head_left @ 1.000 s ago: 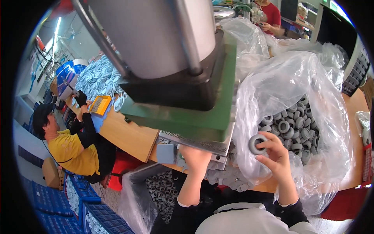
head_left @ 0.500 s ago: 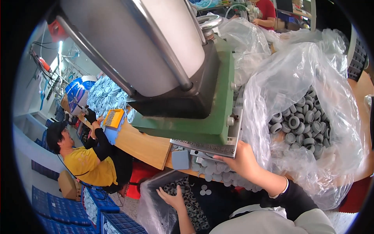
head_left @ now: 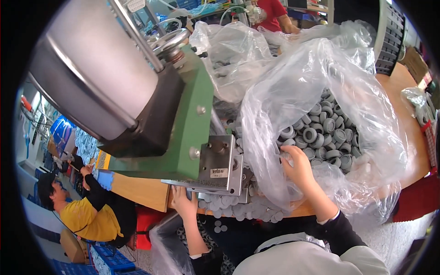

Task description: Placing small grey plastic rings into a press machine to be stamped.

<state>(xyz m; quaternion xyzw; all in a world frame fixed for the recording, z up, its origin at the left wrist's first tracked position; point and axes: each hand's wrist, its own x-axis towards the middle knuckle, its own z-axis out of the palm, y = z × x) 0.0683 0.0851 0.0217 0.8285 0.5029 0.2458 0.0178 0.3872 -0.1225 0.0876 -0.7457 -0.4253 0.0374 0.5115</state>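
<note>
My right hand (head_left: 297, 166) is at the left side of the opening of a large clear plastic bag (head_left: 270, 133), beside a heap of grey ring-shaped caps (head_left: 327, 133). Its thumb and fingers are apart, with nothing visible between them. My left hand (head_left: 184, 204) reaches up to the front lower edge of a green press (head_left: 201, 114), next to its metal die block (head_left: 222, 167). Its fingers are stretched and apart, and the fingertips are partly covered by the plate. Flat pale grey discs (head_left: 238, 208) are strewn on the table under the die.
A lined bin of grey rings (head_left: 167, 243) stands below the table edge. To the left, a person in a yellow shirt (head_left: 89, 215) works beside blue crates (head_left: 107, 256). Another person in a red shirt (head_left: 270, 13) is at the back. A wooden board (head_left: 142, 190) lies left of the press.
My right hand has left the die's front edge and moved right to the bag. My left hand has risen from above the bin to the press. The view has shifted right.
</note>
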